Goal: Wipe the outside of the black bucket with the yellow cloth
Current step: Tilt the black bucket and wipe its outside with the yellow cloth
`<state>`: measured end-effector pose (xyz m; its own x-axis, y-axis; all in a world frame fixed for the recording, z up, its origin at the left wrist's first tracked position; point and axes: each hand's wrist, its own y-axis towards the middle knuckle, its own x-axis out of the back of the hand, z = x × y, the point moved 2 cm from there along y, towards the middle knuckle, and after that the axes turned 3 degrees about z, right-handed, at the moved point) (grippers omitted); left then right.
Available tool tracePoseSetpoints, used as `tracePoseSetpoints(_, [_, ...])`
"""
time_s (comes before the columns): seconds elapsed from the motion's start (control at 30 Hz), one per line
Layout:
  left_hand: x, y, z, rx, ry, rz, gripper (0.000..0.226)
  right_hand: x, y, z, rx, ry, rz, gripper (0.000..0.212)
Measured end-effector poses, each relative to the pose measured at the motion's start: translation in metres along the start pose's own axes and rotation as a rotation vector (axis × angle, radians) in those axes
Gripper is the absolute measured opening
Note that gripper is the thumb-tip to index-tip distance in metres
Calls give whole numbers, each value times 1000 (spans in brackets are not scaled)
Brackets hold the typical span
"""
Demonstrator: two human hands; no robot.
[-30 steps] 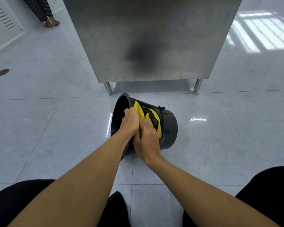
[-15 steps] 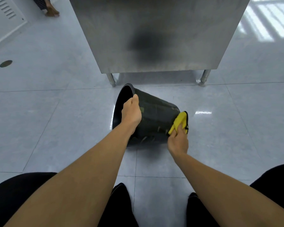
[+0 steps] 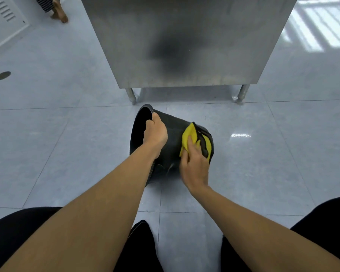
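Note:
The black bucket point(image 3: 174, 132) lies tipped on its side on the tiled floor, its mouth facing left. My left hand point(image 3: 155, 131) grips the rim at the mouth, fingers curled over the edge. My right hand point(image 3: 194, 165) presses the yellow cloth point(image 3: 189, 134) against the outer wall near the bucket's base. The cloth is yellow with dark patches and drapes over the base end. The bucket's near lower side is hidden behind my arms.
A stainless steel cabinet point(image 3: 184, 40) on short legs point(image 3: 130, 95) stands just behind the bucket. A floor drain point(image 3: 2, 75) sits at far left. Another person's foot point(image 3: 60, 13) shows at top left. My dark-clothed knees point(image 3: 18, 238) frame the bottom.
My right hand slid the cloth from beside my left hand down to the bucket's base end, then back up onto the side wall. My left hand kept its grip on the rim.

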<state>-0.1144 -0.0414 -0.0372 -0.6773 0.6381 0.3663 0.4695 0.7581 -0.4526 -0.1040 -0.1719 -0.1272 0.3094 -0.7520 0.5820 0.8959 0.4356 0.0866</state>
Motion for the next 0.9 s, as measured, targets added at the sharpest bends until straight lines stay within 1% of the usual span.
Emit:
tracePoseSetpoints(0.1, [-1, -2, -4, 38, -58, 4, 63, -4, -6, 21, 89, 56, 50, 53])
tracePoseSetpoints(0.2, [-1, -10, -5, 31, -112, 90, 67, -4, -10, 39, 151, 110, 74, 53])
tracePoseSetpoints(0.23, [0, -11, -4, -1, -131, 114, 58, -4, -10, 43, 168, 128, 80, 53])
tracePoseSetpoints(0.27, [0, -11, -2, -17, -126, 130, 41, -4, -10, 46, 178, 147, 87, 53])
tracePoseSetpoints(0.3, [1, -12, -2, -40, -122, 144, 33, -4, -9, 47, 188, 164, 89, 52])
tracePoseSetpoints(0.47, [8, -17, 3, -142, -52, 224, 34, -3, -4, 46, 193, 197, 64, 52])
tracePoseSetpoints(0.53, [6, -16, 6, -158, -1, 237, 40, -3, -5, 46, 206, 198, 63, 52])
tracePoseSetpoints(0.63, [2, -16, 4, -173, 82, 223, 42, -3, -1, 40, 179, 169, 68, 53])
tracePoseSetpoints(0.73, [-3, -19, 4, -173, 93, 218, 51, -1, 4, 30, 143, 120, 66, 53])
tracePoseSetpoints(0.8, [-2, -19, 6, -196, 105, 165, 56, 0, 7, 20, 115, 110, 54, 53])
tracePoseSetpoints(0.9, [-1, -13, 6, -209, 109, 119, 65, 2, 10, 3, -17, 80, 33, 53])
